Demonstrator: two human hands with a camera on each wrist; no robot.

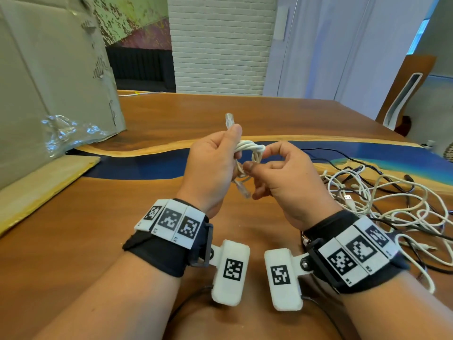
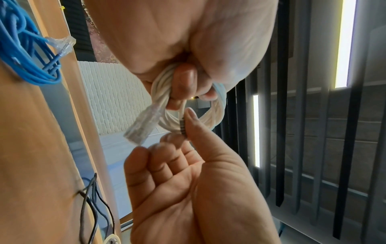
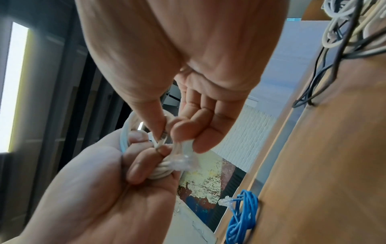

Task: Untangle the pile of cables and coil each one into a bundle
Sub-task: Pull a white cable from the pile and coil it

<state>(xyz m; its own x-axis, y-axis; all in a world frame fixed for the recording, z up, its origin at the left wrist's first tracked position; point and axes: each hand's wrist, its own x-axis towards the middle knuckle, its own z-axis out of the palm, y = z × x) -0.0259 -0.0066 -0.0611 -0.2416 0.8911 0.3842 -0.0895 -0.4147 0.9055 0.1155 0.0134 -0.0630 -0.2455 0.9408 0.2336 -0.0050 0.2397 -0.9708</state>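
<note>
My left hand [image 1: 230,150] grips a coiled white cable [image 1: 252,147] in its fist above the table. One clear plug [image 1: 229,119] sticks up past the thumb and another [image 1: 244,190] hangs below. My right hand [image 1: 257,159] pinches a small dark tie [image 2: 183,127] between thumb and forefinger against the coil [image 2: 211,118]. In the right wrist view the coil [image 3: 160,173] lies under the left hand's curled fingers [image 3: 140,163]. A tangled pile of white and black cables [image 1: 380,200] lies at the right. A coiled blue cable [image 3: 242,219] rests on the table.
A large cardboard box [image 1: 49,82] with crumpled clear plastic [image 1: 63,133] stands at the left, and a flat cardboard sheet [image 1: 36,187] lies in front of it. The wooden table [image 1: 122,217] has a blue strip across it. A chair [image 1: 404,94] stands at the far right.
</note>
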